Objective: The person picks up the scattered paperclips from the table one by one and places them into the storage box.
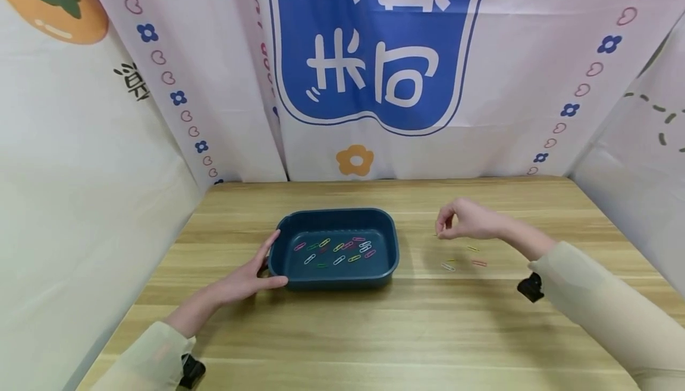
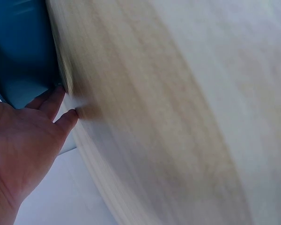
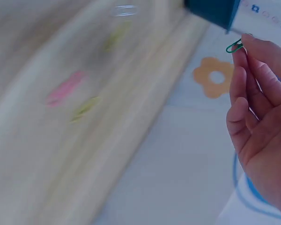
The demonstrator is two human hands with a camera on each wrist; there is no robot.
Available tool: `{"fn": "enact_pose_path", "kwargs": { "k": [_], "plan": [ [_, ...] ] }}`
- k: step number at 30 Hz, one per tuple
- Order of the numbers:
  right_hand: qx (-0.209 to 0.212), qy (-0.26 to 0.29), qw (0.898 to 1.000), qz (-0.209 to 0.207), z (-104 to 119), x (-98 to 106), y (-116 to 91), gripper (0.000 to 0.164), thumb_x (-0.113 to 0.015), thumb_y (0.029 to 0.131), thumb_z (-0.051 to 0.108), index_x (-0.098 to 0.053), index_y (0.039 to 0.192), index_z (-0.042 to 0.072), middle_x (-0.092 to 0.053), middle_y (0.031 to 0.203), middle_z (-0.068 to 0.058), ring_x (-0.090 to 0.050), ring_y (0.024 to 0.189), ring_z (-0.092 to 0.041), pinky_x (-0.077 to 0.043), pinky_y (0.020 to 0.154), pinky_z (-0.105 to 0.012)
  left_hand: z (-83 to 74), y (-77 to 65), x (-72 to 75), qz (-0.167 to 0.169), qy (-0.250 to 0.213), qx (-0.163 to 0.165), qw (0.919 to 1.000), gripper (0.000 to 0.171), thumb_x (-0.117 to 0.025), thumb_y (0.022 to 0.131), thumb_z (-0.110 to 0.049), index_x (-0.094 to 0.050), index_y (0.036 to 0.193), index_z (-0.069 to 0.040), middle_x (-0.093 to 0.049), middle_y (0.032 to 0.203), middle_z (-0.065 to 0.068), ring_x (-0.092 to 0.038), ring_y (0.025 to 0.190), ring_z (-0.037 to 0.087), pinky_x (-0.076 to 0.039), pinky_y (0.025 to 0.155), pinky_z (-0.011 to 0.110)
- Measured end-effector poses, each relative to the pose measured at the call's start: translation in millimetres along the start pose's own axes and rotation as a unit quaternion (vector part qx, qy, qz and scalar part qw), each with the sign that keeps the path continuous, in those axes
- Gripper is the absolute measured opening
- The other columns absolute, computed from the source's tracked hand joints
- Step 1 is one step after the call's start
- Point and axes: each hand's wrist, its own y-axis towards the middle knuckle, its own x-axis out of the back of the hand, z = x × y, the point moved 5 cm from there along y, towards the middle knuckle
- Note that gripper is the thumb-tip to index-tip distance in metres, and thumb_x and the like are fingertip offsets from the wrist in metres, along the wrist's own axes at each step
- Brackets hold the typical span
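A dark blue rectangular tray (image 1: 339,284) sits on the wooden table, with several coloured paper clips scattered over its floor. My left hand (image 1: 241,281) rests against the tray's left end, fingers along the side and thumb at the front corner. To the right of the tray, my right hand (image 1: 471,220) pinches a green paper clip (image 3: 233,46) between thumb and fingertip, raised over the table. Below that hand lie a white paper clip (image 1: 448,267), a pink paper clip (image 1: 479,263) and two yellow ones, one being the yellow paper clip (image 1: 473,248).
The wooden table (image 1: 332,337) ends at a hanging white cloth (image 1: 497,147) with blue and flower prints along the back. More white cloth (image 1: 91,201) closes off the left side, and another sheet hangs at the right. A black strap device (image 1: 531,287) shows at the right wrist.
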Motion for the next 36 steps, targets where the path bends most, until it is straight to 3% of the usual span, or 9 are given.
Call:
{"fn": "enact_pose_path", "kwargs": {
  "k": [4,11,18,27,32,36],
  "plan": [
    [0.021,0.001,1.0,0.006,21,2,21,0.011,-0.071,0.084,0.003,-0.07,0.078,0.012,-0.065,0.077,0.008,-0.059,0.074,-0.011,-0.049,0.068,-0.029,-0.2,0.2,0.4,0.0,-0.001,-0.003,1.0,0.096,-0.065,0.093,-0.033,0.009,0.154,-0.036,-0.003,0.158,0.025,-0.026,0.137,0.046,-0.017,0.107,0.065],
    [0.015,0.051,0.998,0.029,47,-9,51,0.005,-0.069,0.088,0.006,-0.068,0.083,0.007,-0.067,0.076,0.001,-0.062,0.071,-0.014,-0.051,0.064,-0.027,-2.6,1.2,-0.5,0.002,-0.008,-0.008,0.9999,0.095,-0.064,0.094,-0.031,0.008,0.155,-0.034,-0.007,0.157,0.027,-0.025,0.138,0.046,-0.016,0.107,0.064],
    [0.01,0.123,0.992,0.033,51,-24,70,0.006,-0.07,0.09,0.008,-0.071,0.092,0.002,-0.07,0.079,-0.004,-0.065,0.072,-0.019,-0.055,0.063,-0.031,-1.7,0.5,-0.2,-0.001,0.003,-0.008,1.0,0.095,-0.064,0.094,-0.032,0.009,0.155,-0.034,-0.006,0.157,0.027,-0.025,0.138,0.047,-0.017,0.107,0.065],
    [0.039,0.154,0.987,0.03,50,-49,87,0.006,-0.073,0.086,0.004,-0.074,0.089,-0.001,-0.071,0.078,-0.003,-0.068,0.076,-0.038,-0.056,0.066,-0.031,-0.8,-0.4,-0.2,0.002,-0.001,-0.007,1.0,0.095,-0.064,0.094,-0.032,0.009,0.155,-0.034,-0.002,0.158,0.025,-0.024,0.138,0.047,-0.015,0.107,0.065],
    [0.066,0.138,0.988,0.027,55,-62,92,0.006,-0.074,0.085,0.004,-0.074,0.087,-0.001,-0.071,0.08,-0.002,-0.068,0.071,-0.025,-0.056,0.067,-0.029,0.1,0.2,-0.3,0.001,-0.001,-0.011,0.9999,0.095,-0.064,0.094,-0.031,0.009,0.155,-0.034,0.0,0.158,0.025,-0.024,0.138,0.047,-0.016,0.108,0.064],
    [0.055,0.136,0.988,0.043,57,-74,96,0.006,-0.072,0.085,0.001,-0.075,0.089,-0.003,-0.071,0.083,-0.004,-0.069,0.074,-0.018,-0.055,0.071,-0.027,0.7,0.5,-0.3,0.001,-0.001,-0.011,0.9999,0.095,-0.064,0.094,-0.031,0.009,0.155,-0.034,-0.001,0.158,0.025,-0.025,0.137,0.047,-0.016,0.108,0.064]
  ]
}}
